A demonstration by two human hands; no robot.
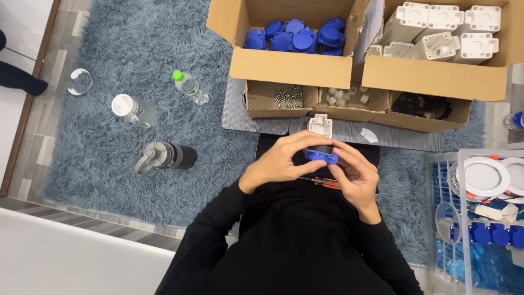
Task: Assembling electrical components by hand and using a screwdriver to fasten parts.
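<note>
Both my hands hold a small blue plastic cap part with a black ring on top, just in front of my chest. My left hand wraps over it from the left, fingers curled across the top. My right hand pinches its right side. A white plastic housing lies on the grey mat just beyond my fingers. An orange-handled screwdriver rests under my hands on my lap.
Cardboard boxes hold blue caps, white housings, screws, small white pieces and black parts. A clear crate at right holds finished parts. Three bottles lie on the shaggy blue rug.
</note>
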